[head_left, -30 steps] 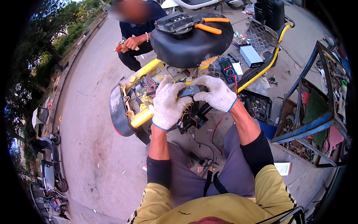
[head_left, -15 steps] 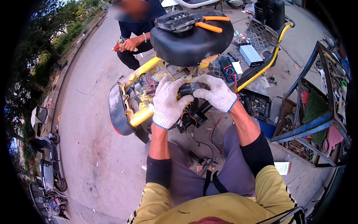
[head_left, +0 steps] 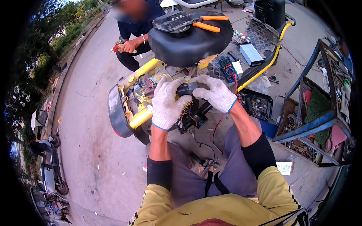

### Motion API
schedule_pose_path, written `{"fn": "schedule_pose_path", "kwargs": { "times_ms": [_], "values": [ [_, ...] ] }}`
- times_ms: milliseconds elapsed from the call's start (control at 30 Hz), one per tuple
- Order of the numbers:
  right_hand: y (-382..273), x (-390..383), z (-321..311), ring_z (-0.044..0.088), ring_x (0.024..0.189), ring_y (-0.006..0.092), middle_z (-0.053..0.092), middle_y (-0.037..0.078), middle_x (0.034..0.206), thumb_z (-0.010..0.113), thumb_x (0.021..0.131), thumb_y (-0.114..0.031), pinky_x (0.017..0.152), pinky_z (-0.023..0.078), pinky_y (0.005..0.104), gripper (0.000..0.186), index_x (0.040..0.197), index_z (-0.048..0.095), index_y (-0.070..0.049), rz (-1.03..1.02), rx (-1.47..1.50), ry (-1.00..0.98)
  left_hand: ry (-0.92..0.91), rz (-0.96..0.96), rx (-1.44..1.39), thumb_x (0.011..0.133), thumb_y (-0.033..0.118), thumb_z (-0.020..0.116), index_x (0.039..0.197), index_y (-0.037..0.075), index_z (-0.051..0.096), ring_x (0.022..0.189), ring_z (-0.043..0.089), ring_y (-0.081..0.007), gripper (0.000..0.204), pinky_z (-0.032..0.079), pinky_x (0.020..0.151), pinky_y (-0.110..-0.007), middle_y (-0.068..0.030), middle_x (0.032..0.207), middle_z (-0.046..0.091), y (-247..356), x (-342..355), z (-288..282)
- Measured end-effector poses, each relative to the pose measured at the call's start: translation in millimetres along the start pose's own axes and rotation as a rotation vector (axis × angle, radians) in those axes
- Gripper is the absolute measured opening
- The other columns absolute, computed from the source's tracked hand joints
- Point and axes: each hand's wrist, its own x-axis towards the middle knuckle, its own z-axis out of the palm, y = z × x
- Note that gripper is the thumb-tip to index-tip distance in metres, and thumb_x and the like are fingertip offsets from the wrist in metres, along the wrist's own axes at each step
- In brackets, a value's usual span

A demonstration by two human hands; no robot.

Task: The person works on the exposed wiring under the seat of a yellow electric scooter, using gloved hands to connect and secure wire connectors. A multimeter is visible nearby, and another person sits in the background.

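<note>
My left hand (head_left: 166, 105), in a white knitted glove, is closed on the left side of a dark block-shaped part (head_left: 187, 89). My right hand (head_left: 218, 94), gloved the same way, grips its other end with thumb and fingers. Both hands are over the yellow scooter frame (head_left: 141, 117). Coloured wires (head_left: 149, 83) run through the frame just beyond my left hand. Below the hands is a black box with wires (head_left: 197, 121). The gloves cover much of the dark part, so its exact kind cannot be made out.
A black seat (head_left: 190, 45) carries orange-handled pliers (head_left: 206, 27). A multimeter (head_left: 228, 69) and silver box (head_left: 251, 54) lie to the right, near a parts tray (head_left: 257, 105) and blue metal rack (head_left: 307, 130). Opposite, another person's hand (head_left: 129, 46) holds a red-tipped object.
The whole view has shifted slightly, with the scooter now a little further left in it. Both hands keep their hold on the dark part.
</note>
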Motion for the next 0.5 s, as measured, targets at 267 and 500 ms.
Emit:
{"fn": "schedule_pose_path", "kwargs": {
  "times_ms": [267,500],
  "values": [
    [-3.1,-1.3,2.9,0.073,0.109,0.0218,0.077,0.017,0.122,0.075,0.1,-0.023,0.101,0.058,0.0367,0.049,0.141,0.07,0.001,0.018,-0.002,0.01,-0.036,-0.028,-0.007,0.077,0.022,0.095,0.13,0.004,0.074,0.139,0.061,-0.0495,0.06,0.046,0.119,-0.055,-0.0177,0.124,0.077,0.4,-1.2,-2.1],
    [-9.6,-4.9,3.4,0.07,0.109,0.0202,0.073,0.012,0.121,0.077,0.097,-0.019,0.1,0.056,0.037,0.047,0.14,0.071,-0.001,-0.002,-0.063,0.014,0.001,0.018,-0.011,0.075,0.021,0.094,0.128,0.005,0.074,0.121,0.067,-0.0468,0.06,0.046,0.12,-0.055,-0.0157,0.104,0.073,-0.1,0.4,-1.8]
  ]
}}
